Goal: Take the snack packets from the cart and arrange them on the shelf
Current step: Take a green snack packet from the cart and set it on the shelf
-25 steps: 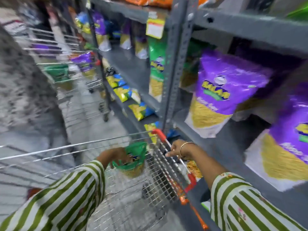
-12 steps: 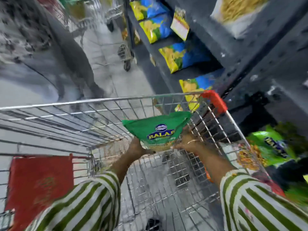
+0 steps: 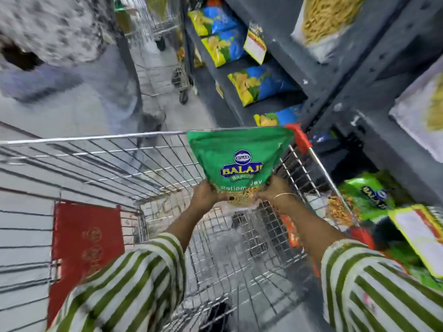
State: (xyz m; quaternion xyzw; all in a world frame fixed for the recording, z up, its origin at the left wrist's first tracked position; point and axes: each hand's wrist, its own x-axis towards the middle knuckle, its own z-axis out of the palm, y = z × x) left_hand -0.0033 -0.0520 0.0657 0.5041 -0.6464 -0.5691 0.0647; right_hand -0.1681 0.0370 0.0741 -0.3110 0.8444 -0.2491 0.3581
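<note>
A green Balaji snack packet (image 3: pixel 237 156) stands upright above the wire shopping cart (image 3: pixel 100 164), near its far right corner. My left hand (image 3: pixel 206 195) grips its lower left edge and my right hand (image 3: pixel 275 189), with a thin bangle on the wrist, grips its lower right edge. The cart's basket below shows bare wire mesh. The dark grey shelf (image 3: pixel 335 75) rises on the right, close beside the cart. More green packets (image 3: pixel 369 195) of the same brand lie on its low level at right.
Blue and yellow packets (image 3: pixel 261 85) fill the shelf's far levels; pale packets of yellow sev (image 3: pixel 326 22) sit higher up. A red panel (image 3: pixel 86 240) hangs on the cart's left side. Another cart (image 3: pixel 167 32) and a person in patterned clothes (image 3: pixel 48 27) stand further down the aisle.
The packet has been lifted out of the cart and turned upright. My right hand left the cart rim and joined the left on the packet. The view tilted down.
</note>
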